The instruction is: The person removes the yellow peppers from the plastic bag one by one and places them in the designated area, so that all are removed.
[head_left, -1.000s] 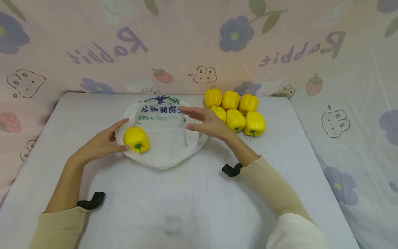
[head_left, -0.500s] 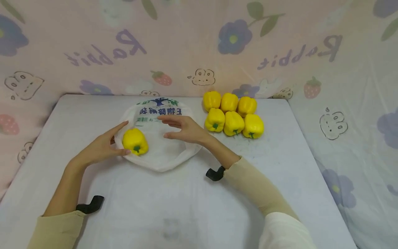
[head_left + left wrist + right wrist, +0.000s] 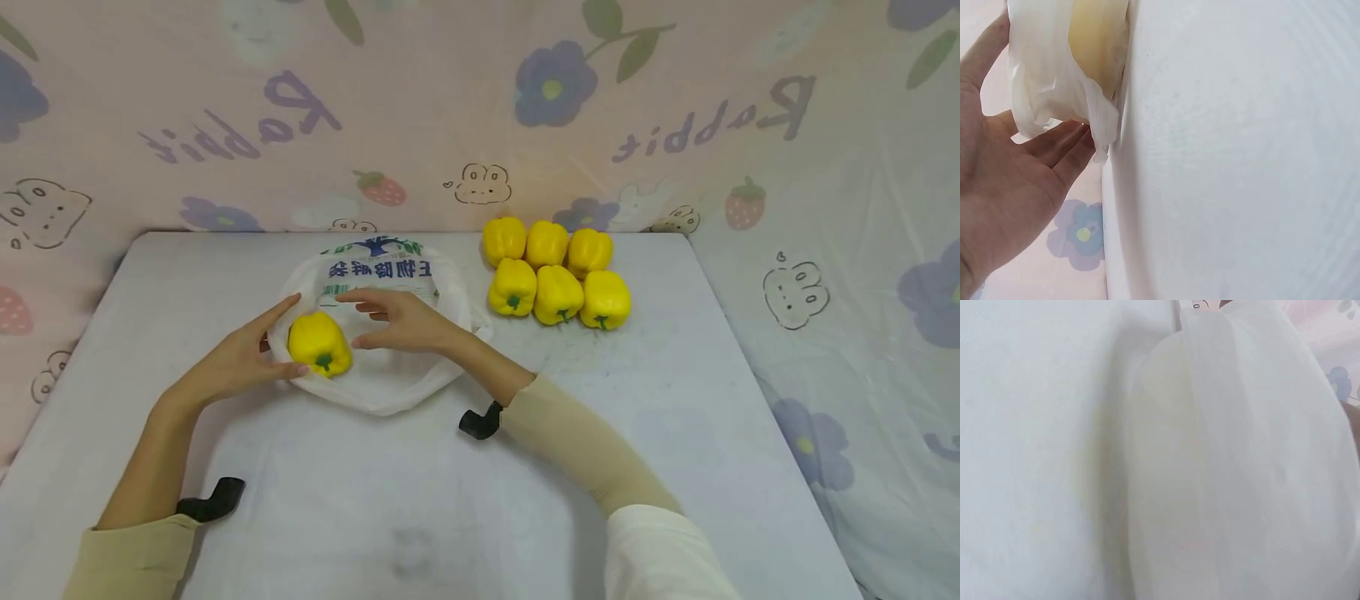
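A white plastic bag (image 3: 382,400) with blue and green print lies with its mouth spread. Inside its left part sits a yellow bell pepper (image 3: 320,343), green stem toward the person. My left hand (image 3: 225,362) cups the bag's left side from outside, thumb tip at the rim, fingers extended along the wall. In the left wrist view the pepper shows yellow through the bag, beside the left hand (image 3: 1016,169). Over the bag's mouth reaches my right hand (image 3: 401,323), holding nothing, its fingers and thumb apart and pointing at the pepper. The bag's wall (image 3: 1260,456) fills much of the right wrist view.
Several more yellow bell peppers (image 3: 558,292) stand in two rows right of the bag, near the back edge of the white table (image 3: 420,492). A patterned cloth (image 3: 420,108) rises behind. Black wrist mounts (image 3: 213,500) stick out from both sleeves.
My right hand has moved left from beside the row of peppers to over the bag's mouth, close to the pepper inside. My left hand stays at the bag's left side.
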{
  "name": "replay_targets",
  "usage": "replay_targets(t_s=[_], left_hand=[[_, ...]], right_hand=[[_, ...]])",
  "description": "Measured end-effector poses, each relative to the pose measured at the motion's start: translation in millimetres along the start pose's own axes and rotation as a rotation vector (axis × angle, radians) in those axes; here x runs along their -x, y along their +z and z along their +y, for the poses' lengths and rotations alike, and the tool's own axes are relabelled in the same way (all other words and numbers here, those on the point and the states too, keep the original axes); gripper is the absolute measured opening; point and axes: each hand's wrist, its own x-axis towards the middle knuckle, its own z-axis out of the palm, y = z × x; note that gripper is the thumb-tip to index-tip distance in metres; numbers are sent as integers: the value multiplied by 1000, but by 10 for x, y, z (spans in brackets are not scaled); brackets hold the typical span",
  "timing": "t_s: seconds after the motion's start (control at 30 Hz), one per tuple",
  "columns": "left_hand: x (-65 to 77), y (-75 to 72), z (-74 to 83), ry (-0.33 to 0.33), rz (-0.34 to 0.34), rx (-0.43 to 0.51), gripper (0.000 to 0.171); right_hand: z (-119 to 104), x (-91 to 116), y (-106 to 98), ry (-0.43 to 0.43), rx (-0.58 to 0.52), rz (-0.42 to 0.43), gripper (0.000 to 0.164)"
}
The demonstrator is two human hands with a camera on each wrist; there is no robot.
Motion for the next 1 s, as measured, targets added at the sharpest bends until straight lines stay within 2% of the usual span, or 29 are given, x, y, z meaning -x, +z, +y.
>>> replay_targets(t_s=[0.37,0.83,1.0], left_hand=[[-9,-13,7,12,-3,-10,105],[1,-10,-25,35,4,12,106],[-9,-11,-22,36,2,6,106]], right_hand=[[-8,-165,170,78,67,-43,72],[-22,-272,332,41,132,-88,76],[-9,-287,323,84,116,-89,76]])
